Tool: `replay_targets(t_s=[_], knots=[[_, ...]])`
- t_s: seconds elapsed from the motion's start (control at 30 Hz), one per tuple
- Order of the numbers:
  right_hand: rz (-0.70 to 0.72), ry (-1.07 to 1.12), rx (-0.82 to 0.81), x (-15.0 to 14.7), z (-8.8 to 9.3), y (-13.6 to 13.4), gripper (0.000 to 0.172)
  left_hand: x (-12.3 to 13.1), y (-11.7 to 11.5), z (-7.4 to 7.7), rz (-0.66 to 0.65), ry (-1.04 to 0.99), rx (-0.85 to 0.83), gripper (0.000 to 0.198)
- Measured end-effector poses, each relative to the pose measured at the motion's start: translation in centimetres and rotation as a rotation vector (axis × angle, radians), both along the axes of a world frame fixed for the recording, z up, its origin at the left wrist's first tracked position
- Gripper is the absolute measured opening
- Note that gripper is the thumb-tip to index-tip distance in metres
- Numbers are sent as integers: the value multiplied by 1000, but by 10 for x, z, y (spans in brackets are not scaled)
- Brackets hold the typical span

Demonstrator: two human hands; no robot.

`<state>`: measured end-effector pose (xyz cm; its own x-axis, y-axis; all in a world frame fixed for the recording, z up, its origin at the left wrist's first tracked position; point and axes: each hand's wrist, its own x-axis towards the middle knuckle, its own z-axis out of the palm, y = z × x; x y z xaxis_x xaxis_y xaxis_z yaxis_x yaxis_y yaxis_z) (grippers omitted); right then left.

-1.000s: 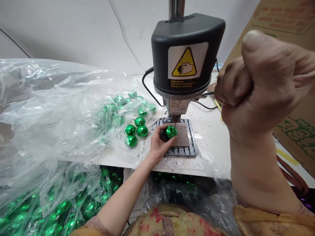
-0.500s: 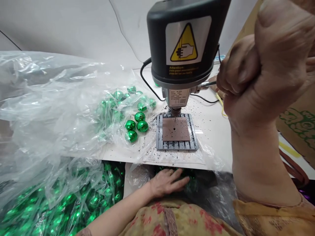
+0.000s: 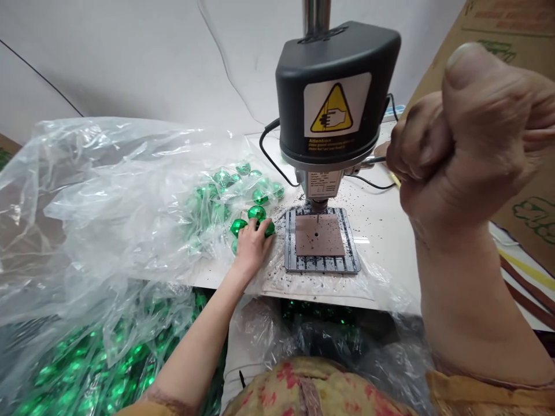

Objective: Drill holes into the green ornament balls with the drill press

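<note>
On the bench (image 3: 385, 222), a ball (image 3: 271, 229) could be nudged away by left fingers (image 3: 252, 227) — hold unclear — right fingers (image 3: 427, 136) clenched round the lever (image 3: 376, 160).

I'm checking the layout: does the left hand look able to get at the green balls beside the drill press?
Probably yes: the left hand is at the nearest green balls, with nothing seen lying over them. Clear plastic seems to cover some farther back.

Left of the black-hooded metal drill press (image 3: 336, 107), my left hand (image 3: 252, 245) can pass over a strip of speckled white tabletop (image 3: 277, 254); farther left, shiny green faceted balls (image 3: 256, 212) and crumpled clear plastic sheeting (image 3: 108, 179) block me. Below the press's head, its thin bit (image 3: 318, 218) obstructs.
</note>
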<state>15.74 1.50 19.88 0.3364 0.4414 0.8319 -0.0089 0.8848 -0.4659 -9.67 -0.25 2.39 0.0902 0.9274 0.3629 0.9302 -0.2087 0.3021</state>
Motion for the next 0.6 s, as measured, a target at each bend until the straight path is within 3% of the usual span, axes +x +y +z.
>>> replay_targets(t_s=[0.13, 0.27, 0.33, 0.6], knots=[[17, 4, 41, -1, 2, 3, 51, 16, -9, 6, -117, -551, 2, 39], [69, 7, 89, -2, 3, 4, 49, 43, -9, 4, -160, -1115, -223, 40], [88, 10, 102, -3, 3, 5, 48, 53, -5, 0, -166, -1189, -246, 41], [173, -1, 93, 0, 1, 5, 49, 75, 14, -16, -239, -1118, -183, 56]])
